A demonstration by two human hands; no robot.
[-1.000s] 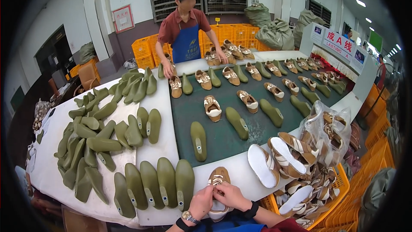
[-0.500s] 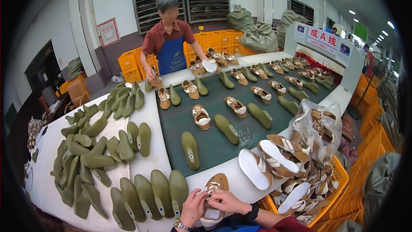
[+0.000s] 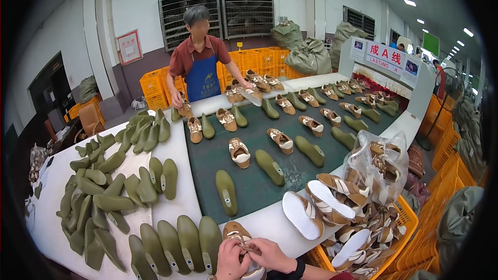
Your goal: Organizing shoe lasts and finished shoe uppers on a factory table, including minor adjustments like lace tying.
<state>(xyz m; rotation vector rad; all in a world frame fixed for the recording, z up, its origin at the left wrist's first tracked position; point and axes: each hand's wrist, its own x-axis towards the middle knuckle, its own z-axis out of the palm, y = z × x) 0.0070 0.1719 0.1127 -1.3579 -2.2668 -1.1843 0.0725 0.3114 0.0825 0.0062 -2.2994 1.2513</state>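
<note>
1. The left hand point(image 3: 232, 259) is at the bottom of the head view, a little left of the middle. Its fingers are bent around the near part of the brown and white shoe point(image 3: 237, 234), so it is holding the shoe.
2. The shoe sits on the white table edge point(image 3: 270, 223), right in front of the person. Its long side runs away from the person, with one end toward the green belt point(image 3: 259, 173). Both hands cover its near end.
3. The shoe lies just above and between the two hands. Both hands touch it, so neither one is much nearer.
4. The right hand point(image 3: 270, 255) is just to the right of the left one and touches it. Its fingers are pinched narrow on top of the shoe, maybe on a lace or strap. That part is too small to tell.
5. The shoe is tan brown with white stripes on top. It looks soft, like cloth and leather.
6. Left of the shoe, just beside it, a row of green shoe forms point(image 3: 176, 243) lies side by side. To the right, a yellow crate point(image 3: 402, 238) is full of more brown and white shoes.
</note>
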